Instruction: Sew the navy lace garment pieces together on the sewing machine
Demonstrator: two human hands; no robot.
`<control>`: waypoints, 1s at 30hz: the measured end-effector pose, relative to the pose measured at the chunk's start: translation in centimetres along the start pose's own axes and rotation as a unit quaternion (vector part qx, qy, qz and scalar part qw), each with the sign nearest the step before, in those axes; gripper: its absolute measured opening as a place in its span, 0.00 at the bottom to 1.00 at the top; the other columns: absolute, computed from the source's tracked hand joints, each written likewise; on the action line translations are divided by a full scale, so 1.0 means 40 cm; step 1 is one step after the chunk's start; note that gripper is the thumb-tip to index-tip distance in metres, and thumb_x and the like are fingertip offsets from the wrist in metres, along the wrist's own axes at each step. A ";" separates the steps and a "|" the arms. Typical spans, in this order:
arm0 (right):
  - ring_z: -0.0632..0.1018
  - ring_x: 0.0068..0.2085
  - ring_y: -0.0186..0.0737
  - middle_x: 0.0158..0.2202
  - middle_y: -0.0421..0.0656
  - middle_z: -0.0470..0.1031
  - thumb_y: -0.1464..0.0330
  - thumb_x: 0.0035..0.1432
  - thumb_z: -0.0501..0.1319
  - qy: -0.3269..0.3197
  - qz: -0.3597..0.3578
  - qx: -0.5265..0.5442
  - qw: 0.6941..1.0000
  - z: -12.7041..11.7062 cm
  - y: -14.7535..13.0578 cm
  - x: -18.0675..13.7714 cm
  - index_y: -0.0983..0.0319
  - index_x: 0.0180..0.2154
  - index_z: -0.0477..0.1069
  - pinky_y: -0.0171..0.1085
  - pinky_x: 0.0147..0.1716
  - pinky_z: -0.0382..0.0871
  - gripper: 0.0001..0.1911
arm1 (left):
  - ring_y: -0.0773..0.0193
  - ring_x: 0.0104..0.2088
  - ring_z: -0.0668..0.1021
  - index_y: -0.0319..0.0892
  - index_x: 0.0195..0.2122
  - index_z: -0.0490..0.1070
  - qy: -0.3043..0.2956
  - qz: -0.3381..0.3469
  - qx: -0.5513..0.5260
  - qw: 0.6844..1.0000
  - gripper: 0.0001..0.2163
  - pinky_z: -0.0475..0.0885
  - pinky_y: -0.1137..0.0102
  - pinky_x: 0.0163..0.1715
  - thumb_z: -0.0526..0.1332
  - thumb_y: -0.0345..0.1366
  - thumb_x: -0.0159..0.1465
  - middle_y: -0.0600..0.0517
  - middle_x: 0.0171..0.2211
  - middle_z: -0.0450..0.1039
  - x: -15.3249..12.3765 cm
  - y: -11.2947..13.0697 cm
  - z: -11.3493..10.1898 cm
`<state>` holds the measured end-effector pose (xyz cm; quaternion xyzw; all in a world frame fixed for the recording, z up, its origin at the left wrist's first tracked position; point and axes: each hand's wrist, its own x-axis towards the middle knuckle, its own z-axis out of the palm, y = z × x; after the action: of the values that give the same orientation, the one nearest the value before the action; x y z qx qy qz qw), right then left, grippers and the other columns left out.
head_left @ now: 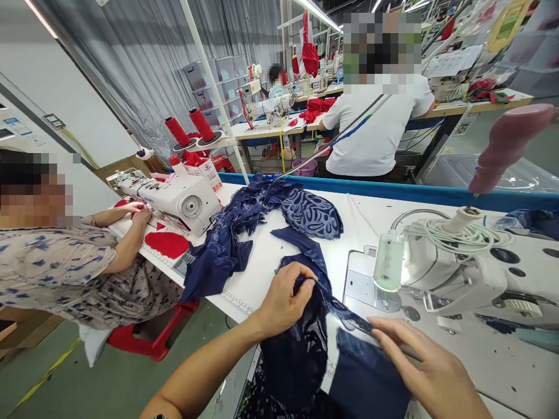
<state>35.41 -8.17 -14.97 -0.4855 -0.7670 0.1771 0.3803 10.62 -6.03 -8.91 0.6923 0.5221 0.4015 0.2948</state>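
At left, a heap of navy pieces [218,250] lies across the bench [257,253]. Nearer, the left hand [285,298] pinches navy fabric [294,349] at fingertips pressed together, the cloth draping below them. Its narrow edge stretches right to the right hand [430,364], whose fingers close on it, near a sewing machine [467,279].

Your left hand [288,294] pinches, its forearm [207,364] behind the grip; your right hand [437,366] pinches too, straighter fingers [400,330] pointing toward it.
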 end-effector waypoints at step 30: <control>0.76 0.36 0.38 0.32 0.34 0.76 0.59 0.62 0.58 0.025 0.029 0.031 0.999 0.017 -0.111 0.041 0.53 0.30 0.69 0.36 0.35 0.67 0.09 | 0.63 0.45 0.76 0.40 0.37 0.70 -0.108 -0.040 -0.124 0.986 0.04 0.67 0.71 0.47 0.57 0.32 0.66 0.50 0.43 0.76 -0.011 0.034 0.010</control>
<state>31.81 -8.74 -11.91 -0.4995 -0.7373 0.1993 0.4089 11.60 -6.83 -8.09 0.6680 0.4608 0.3740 0.4489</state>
